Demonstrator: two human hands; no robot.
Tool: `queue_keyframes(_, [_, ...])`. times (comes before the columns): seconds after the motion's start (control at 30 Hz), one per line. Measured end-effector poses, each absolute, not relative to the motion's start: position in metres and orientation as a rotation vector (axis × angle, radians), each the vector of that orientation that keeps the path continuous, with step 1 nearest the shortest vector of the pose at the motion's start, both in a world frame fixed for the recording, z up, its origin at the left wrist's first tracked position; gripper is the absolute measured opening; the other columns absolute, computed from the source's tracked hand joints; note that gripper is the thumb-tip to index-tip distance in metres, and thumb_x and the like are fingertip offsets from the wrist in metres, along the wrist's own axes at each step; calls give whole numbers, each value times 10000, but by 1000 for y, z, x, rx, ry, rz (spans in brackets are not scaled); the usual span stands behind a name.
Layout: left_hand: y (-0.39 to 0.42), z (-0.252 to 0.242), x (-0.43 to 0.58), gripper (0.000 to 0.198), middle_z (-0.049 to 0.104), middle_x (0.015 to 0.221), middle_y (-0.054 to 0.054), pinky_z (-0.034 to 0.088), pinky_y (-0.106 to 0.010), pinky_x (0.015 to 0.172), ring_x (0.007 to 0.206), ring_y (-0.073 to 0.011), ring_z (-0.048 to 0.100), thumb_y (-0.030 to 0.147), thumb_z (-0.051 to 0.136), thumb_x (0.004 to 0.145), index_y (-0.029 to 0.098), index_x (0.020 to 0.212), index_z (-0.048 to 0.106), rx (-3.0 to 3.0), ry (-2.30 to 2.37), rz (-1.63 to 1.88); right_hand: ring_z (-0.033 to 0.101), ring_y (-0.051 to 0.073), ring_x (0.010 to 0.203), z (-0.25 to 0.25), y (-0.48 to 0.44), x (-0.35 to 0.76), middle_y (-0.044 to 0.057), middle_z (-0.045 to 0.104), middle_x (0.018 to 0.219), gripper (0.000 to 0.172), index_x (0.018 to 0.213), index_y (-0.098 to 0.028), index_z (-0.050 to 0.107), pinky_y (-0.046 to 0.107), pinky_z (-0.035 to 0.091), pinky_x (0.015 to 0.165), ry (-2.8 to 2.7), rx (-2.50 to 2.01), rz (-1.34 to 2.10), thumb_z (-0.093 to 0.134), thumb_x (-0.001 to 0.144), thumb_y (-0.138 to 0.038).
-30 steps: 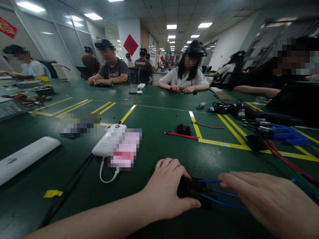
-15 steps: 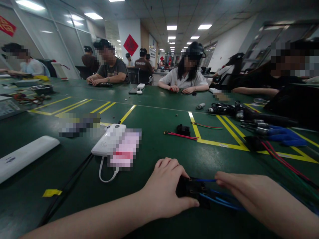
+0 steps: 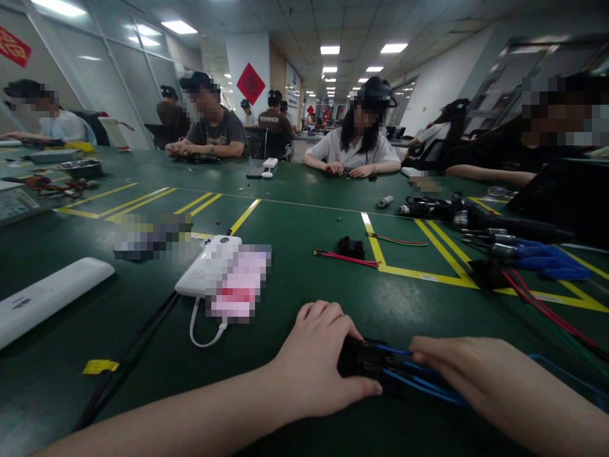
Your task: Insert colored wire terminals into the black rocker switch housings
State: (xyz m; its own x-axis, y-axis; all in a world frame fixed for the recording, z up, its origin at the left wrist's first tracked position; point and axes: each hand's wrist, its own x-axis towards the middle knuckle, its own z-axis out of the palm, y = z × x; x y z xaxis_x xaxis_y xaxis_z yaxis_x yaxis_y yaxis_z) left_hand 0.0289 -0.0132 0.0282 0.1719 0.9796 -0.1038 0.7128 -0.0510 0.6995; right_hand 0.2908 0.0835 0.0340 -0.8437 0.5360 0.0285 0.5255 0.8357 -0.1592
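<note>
A small black switch block (image 3: 365, 366) with several blue wires (image 3: 419, 383) running out to the right lies on the green table (image 3: 304, 279) near its front edge. My left hand (image 3: 318, 362) is curled around the block's left side, thumb under it and fingers over its top. My right hand (image 3: 480, 381) comes in from the right with its fingers pressed together over the blue wires, fingertips almost at the block.
A white power bank (image 3: 202, 274) with a cable lies left of centre, a white flat device (image 3: 47, 298) further left. Another black switch with red wires (image 3: 351, 251) sits mid-table. Tools with blue handles (image 3: 533, 254) lie at right. Several people sit around the table.
My right hand has slid left and lower along the blue wires, closer to the block. My left hand has kept its grip.
</note>
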Motion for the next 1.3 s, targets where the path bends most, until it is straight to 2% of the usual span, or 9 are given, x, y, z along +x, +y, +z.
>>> queue_keyframes(0.2, [-14,30,29,500,696,1211,-60,504,-584,1171,1252,-377,642,458,1044,796,221,1127,754,1827,1603,542,804,231,585,43,82,288,-28,811,714,332,848,-316,739,273,594,506,-2921,-810,217,532,1040,-142])
queue_keyframes(0.3, [-13,29,30,512,699,1225,-72,501,-579,1177,1261,-378,644,443,1047,800,203,1153,764,1827,1604,519,810,256,585,49,78,292,7,846,786,341,928,-317,786,296,616,503,-2788,-562,-91,523,972,-104])
queue_keyframes(0.43, [-13,24,30,528,702,1208,-74,498,-583,1175,1249,-375,644,470,1047,804,200,1159,762,1839,1600,559,802,261,559,47,79,298,30,866,832,484,1024,-292,835,316,637,497,-2654,-341,-394,464,842,-41])
queue_keyframes(0.57, [-12,25,29,510,696,1194,-65,503,-580,1168,1245,-376,640,443,1050,792,216,1143,759,1822,1607,551,829,287,621,36,87,294,44,866,827,365,953,-303,815,331,629,517,-2867,-661,16,492,958,-133])
queue_keyframes(0.67, [-12,28,29,503,690,1207,-67,496,-583,1178,1257,-378,632,424,1048,791,217,1145,757,1810,1608,513,814,257,607,31,93,289,-2,832,743,320,854,-313,759,306,577,511,-2966,-874,375,515,1033,-209])
queue_keyframes(0.87, [-13,29,29,490,692,1227,-67,493,-601,1180,1259,-374,630,431,1039,805,218,1142,754,1805,1592,537,788,208,583,33,96,289,-56,787,686,315,838,-319,719,268,526,517,-2971,-842,470,523,1037,-173])
queue_keyframes(1.1, [-12,29,29,530,695,1255,-84,473,-610,1203,1297,-385,618,420,1053,805,194,1179,753,1810,1586,513,784,239,574,35,87,302,4,832,775,342,926,-321,753,287,542,447,-2698,-647,148,481,1104,-215])
queue_keyframes(1.2, [-12,27,28,535,694,1256,-83,465,-618,1204,1293,-387,618,436,1055,803,196,1175,755,1800,1588,526,789,257,627,31,84,324,3,818,783,264,1039,-341,797,311,570,498,-2577,-639,-99,549,1104,-276])
queue_keyframes(1.3, [-13,24,28,529,692,1240,-80,479,-599,1183,1272,-383,624,433,1058,796,199,1161,755,1802,1581,557,767,273,647,21,76,344,8,774,737,190,1033,-351,804,339,581,545,-2574,-644,-253,634,1083,-419])
